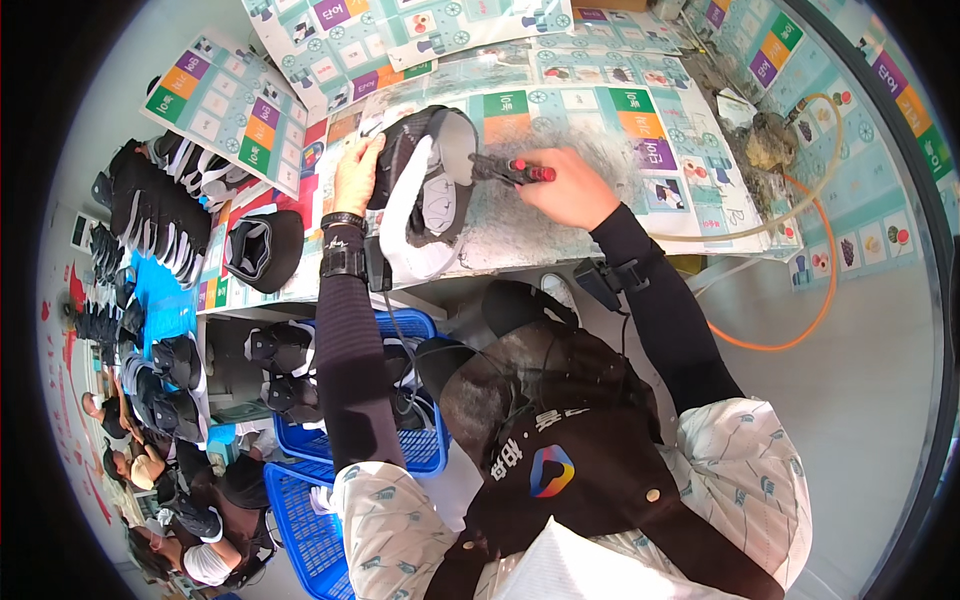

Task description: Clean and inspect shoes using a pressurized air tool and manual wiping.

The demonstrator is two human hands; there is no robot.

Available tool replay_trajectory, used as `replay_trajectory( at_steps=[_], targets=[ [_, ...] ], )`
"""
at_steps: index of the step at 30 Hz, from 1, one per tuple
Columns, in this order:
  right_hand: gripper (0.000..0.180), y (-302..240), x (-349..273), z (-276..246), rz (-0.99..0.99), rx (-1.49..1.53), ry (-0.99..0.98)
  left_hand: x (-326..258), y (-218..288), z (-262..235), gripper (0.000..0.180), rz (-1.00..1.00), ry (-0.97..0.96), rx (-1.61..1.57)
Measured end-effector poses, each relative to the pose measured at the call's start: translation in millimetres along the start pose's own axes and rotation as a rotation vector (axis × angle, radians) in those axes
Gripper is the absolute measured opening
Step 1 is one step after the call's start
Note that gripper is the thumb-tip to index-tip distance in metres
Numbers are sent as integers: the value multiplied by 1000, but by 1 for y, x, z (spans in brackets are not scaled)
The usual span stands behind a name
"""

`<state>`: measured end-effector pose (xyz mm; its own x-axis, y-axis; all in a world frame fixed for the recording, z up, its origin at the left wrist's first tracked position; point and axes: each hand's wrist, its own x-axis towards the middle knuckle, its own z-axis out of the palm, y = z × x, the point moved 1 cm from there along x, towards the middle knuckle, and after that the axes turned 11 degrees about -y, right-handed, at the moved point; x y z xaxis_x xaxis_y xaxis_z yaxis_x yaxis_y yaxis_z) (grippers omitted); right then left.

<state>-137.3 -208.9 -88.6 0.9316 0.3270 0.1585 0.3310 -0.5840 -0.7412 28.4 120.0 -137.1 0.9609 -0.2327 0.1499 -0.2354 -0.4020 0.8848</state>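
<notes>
At the near edge of the work table, a black cap (420, 180) with a grey lining and a broad white curved edge stands tilted with its inside showing. My left hand (355, 175) grips its left side, the thumb and fingers partly hidden by the cap. In my right hand (572, 187) is a small dark hand tool (495, 169) with red parts, its dark end close to the cap's grey right side; I cannot tell whether they touch. Another black cap (265, 250) with a grey inside rests on the table left of my left wrist.
Printed sheets (700, 180) cover the grimy table. A pale hose (740, 232) and an orange hose (800, 335) loop at right. Stacked caps (155, 220) stand at far left. Blue baskets (435, 450) sit below the table, near caps on a shelf. Other people (195, 555) sit at lower left.
</notes>
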Motion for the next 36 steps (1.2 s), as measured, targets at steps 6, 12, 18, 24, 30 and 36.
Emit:
replay_trajectory(
  at_steps=[6, 12, 18, 24, 30, 36],
  targets=[
    [27, 3, -1, 7, 100, 160, -128, -12, -10, 2, 47, 73, 23, 155],
    [30, 9, 2, 20, -19, 109, -3, -18, -18, -6, 49, 147, 66, 238],
    [26, 10, -5, 30, 100, 324, -142, -26, -5, -3, 52, 118, 49, 236],
    [19, 2, -5, 28, 155, 281, -76, -25, -11, -4, 52, 187, 84, 226],
    [19, 11, -12, 25, 194, 463, -428, -27, -1, 3, 49, 195, 78, 151],
    [33, 1, -13, 24, 101, 157, -3, -28, -6, 0, 47, 209, 96, 165]
  ],
)
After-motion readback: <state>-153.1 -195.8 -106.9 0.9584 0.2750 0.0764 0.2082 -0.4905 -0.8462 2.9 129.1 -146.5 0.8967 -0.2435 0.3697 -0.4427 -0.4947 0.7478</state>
